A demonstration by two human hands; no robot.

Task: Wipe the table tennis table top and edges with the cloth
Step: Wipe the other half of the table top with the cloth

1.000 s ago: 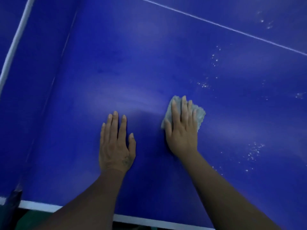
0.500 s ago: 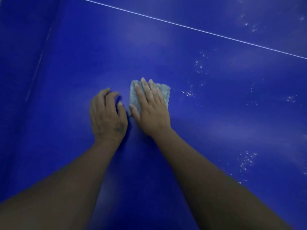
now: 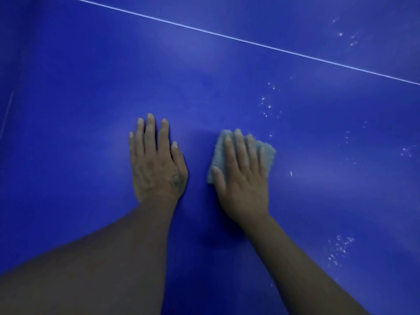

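Note:
The blue table tennis table top (image 3: 91, 87) fills the view. My right hand (image 3: 243, 178) lies flat, fingers straight, pressing a small grey-blue folded cloth (image 3: 269, 155) onto the surface. Most of the cloth is hidden under the fingers; its left and right edges stick out. My left hand (image 3: 156, 164) rests flat on the bare table a little to the left of the cloth, fingers straight and together, holding nothing.
A thin white centre line (image 3: 250, 43) runs diagonally across the top of the table. White specks (image 3: 268, 105) lie scattered right of the cloth, with another patch (image 3: 338, 248) near my right forearm. A faint seam (image 3: 6, 112) shows at the far left.
My right hand slid the cloth left up against my left hand, then back right, so the hands are apart again. My left hand's fingers, curled half a second ago, now lie straight.

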